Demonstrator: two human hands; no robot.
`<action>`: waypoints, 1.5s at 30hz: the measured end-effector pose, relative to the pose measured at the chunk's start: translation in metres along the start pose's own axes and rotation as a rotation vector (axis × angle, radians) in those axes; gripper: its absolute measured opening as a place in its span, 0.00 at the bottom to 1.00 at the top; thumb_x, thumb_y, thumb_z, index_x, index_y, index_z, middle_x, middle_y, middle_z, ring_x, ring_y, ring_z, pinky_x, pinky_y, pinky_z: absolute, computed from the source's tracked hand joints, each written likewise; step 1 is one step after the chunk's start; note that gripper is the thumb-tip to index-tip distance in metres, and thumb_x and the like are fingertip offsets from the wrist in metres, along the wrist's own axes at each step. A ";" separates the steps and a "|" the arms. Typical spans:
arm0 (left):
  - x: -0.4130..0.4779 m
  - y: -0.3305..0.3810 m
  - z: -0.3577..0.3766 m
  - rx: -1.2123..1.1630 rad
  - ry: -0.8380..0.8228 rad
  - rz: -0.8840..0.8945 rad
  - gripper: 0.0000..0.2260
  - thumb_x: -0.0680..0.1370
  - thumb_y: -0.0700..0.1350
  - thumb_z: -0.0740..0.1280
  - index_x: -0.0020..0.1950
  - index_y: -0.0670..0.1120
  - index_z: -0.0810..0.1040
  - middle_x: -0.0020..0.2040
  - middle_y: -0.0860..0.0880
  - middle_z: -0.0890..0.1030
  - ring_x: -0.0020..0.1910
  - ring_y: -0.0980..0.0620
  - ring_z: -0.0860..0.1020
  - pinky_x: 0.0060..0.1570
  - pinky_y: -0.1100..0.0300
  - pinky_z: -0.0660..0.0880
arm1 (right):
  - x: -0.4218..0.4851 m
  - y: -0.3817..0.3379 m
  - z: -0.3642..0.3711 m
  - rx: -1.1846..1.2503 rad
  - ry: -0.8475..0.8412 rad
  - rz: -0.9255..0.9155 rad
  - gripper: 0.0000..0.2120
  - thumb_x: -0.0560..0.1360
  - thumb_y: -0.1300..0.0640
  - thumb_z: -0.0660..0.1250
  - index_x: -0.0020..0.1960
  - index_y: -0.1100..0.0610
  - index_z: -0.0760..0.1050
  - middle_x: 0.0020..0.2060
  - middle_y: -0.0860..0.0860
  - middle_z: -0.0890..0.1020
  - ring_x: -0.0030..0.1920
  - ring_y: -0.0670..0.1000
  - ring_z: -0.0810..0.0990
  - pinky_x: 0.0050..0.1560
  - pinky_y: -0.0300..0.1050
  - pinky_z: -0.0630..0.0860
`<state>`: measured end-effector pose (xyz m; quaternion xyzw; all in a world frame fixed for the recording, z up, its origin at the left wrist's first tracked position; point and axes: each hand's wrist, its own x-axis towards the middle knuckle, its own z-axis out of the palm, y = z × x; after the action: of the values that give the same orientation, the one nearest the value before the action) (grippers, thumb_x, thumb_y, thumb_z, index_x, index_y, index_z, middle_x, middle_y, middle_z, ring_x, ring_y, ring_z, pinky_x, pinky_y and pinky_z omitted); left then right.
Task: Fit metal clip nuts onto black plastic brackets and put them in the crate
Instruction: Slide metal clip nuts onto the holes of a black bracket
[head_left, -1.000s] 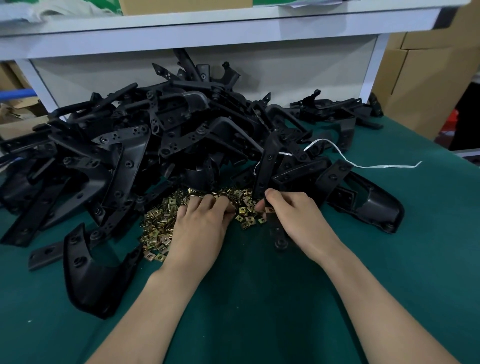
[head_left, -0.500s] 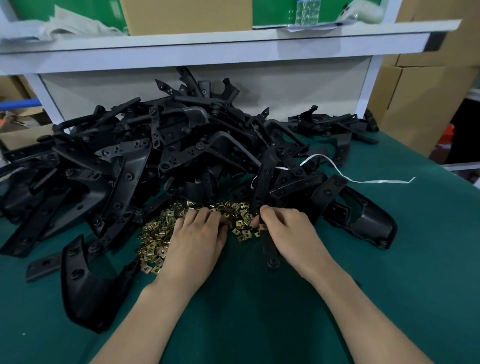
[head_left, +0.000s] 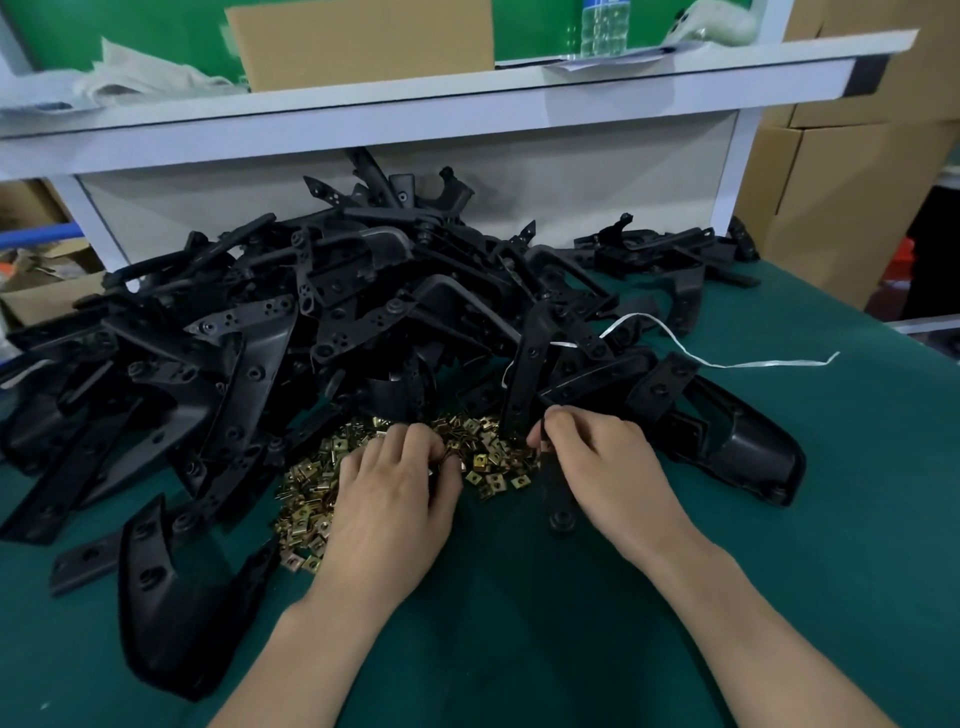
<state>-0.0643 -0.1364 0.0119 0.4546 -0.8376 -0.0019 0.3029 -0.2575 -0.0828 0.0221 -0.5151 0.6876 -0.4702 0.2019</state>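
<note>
fig: my l. hand (head_left: 389, 499) fingers curled into clip nuts (head_left: 488, 467) beneath them, hold unclear; r. hand (head_left: 608, 467) pinches bracket (head_left: 560, 501) under fingers. nuts prob. light, slippery: pinch by edges.

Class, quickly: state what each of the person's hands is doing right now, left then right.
Left hand: fingers curled in the clip nuts; whether it grips one cannot be told.
Right hand: pinches a black bracket.

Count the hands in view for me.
2. The left hand lies on the gold clip nuts, fingers curled into them; the right hand, at the pile's right edge, pinches a black bracket. No others show.
</note>
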 end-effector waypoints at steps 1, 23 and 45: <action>0.001 0.001 -0.001 0.023 0.010 -0.004 0.07 0.81 0.50 0.62 0.46 0.50 0.68 0.41 0.54 0.72 0.41 0.49 0.72 0.49 0.51 0.70 | 0.000 0.001 0.000 -0.005 -0.002 0.008 0.22 0.75 0.36 0.51 0.41 0.43 0.81 0.33 0.49 0.83 0.33 0.48 0.80 0.39 0.51 0.78; 0.002 0.022 0.005 -1.478 -0.215 -0.610 0.11 0.74 0.48 0.70 0.52 0.45 0.86 0.43 0.47 0.84 0.40 0.53 0.81 0.41 0.64 0.79 | -0.001 -0.001 0.003 -0.050 -0.056 -0.015 0.18 0.79 0.41 0.54 0.44 0.46 0.80 0.34 0.49 0.82 0.34 0.48 0.79 0.41 0.52 0.78; 0.008 0.023 0.006 -1.639 -0.278 -0.699 0.08 0.74 0.50 0.71 0.44 0.46 0.84 0.40 0.48 0.82 0.36 0.55 0.79 0.40 0.62 0.80 | -0.004 -0.001 0.008 0.054 -0.288 -0.131 0.13 0.80 0.35 0.57 0.55 0.40 0.76 0.43 0.45 0.83 0.43 0.51 0.80 0.50 0.60 0.80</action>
<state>-0.0879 -0.1300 0.0176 0.3206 -0.4166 -0.7454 0.4099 -0.2497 -0.0828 0.0186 -0.6155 0.6035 -0.4218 0.2811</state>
